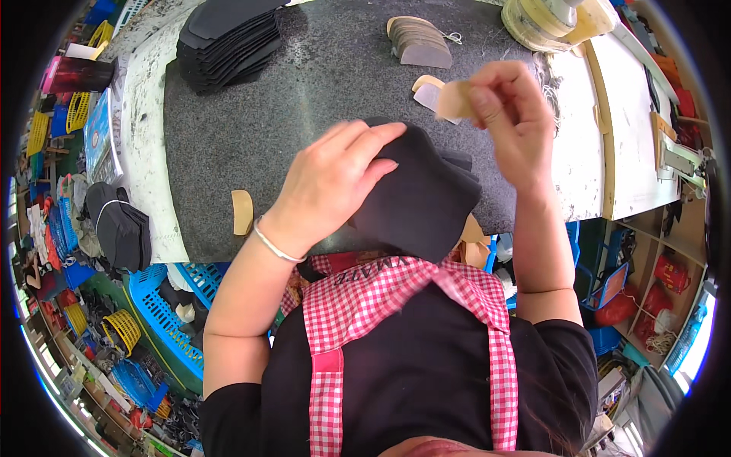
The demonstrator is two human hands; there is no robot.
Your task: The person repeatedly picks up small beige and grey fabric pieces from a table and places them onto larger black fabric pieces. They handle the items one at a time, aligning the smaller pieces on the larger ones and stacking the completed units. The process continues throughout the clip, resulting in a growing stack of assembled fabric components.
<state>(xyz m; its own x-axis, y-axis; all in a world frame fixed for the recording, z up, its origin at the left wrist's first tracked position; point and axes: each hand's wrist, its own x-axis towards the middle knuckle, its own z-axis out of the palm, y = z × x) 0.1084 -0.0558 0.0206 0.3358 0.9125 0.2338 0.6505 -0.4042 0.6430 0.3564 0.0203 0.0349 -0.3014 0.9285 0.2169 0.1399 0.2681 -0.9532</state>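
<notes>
Between the thumb and fingers of my right hand [518,114] is a small tan curved piece [454,100], held above the right part of the dark work board. My left hand [335,171] lies over the upper left edge of a black shaped sheet piece [422,194], its index finger along the top edge and its thumb on the face. More black layers stick out beneath that piece on the right. Just beyond the right hand, a tan and grey piece [428,94] lies on the board. Another tan piece [242,212] lies left of my left forearm.
A stack of black pieces [228,46] stands at the far left of the board [205,145]. A fanned row of small curved pieces [420,44] and a pale tub [537,27] are at the back. Blue baskets [164,305] stand below the table's left edge.
</notes>
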